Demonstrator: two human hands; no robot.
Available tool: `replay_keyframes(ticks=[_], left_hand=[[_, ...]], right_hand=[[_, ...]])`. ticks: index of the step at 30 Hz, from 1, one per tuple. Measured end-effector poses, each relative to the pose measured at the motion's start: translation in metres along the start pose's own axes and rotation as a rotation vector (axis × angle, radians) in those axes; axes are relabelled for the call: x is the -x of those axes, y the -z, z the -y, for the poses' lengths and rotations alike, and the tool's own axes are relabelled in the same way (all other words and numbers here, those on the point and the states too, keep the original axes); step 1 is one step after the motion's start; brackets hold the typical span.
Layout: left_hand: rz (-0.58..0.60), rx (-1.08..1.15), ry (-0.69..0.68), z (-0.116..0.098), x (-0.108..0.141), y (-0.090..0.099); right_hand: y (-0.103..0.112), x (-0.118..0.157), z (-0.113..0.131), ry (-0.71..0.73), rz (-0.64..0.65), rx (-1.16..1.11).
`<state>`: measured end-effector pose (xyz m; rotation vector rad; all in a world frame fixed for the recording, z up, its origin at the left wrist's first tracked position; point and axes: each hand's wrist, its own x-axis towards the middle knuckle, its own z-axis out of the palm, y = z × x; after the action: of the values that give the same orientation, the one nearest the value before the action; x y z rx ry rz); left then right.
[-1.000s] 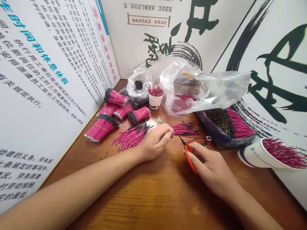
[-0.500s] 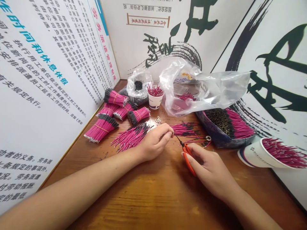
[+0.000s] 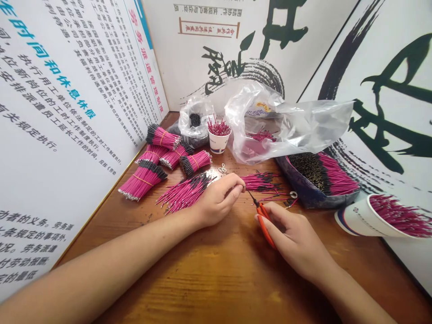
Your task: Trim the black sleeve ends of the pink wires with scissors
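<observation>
Closing in on the left hand, the orange-handled pliers now bring their slim tip nearer those fingers than a second ago; over the last half-second they barely shift. The right hand is wrapped round the handles. The left thumb and fingers press together, though I can't tell what they pinch. To my eye, that means fine work near the left fingertips. Loose magenta wires with black ends lie beside the left hand, and more wires lie just past its fingers. Farther out, rubber-banded wire bundles are piled at the left, and a wire-filled paper cup stands upright behind.
</observation>
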<state>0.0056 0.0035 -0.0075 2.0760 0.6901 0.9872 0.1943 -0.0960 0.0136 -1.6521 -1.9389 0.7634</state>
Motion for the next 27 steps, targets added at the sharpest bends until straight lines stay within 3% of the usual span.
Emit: replay_keyframes(ticks=[27], left_hand=[[0.005,0.037,-0.009,-0.0007,-0.0002,0.0001]], right_hand=[[-0.0027,-0.0004,-0.0013,0.029,-0.04,0.08]])
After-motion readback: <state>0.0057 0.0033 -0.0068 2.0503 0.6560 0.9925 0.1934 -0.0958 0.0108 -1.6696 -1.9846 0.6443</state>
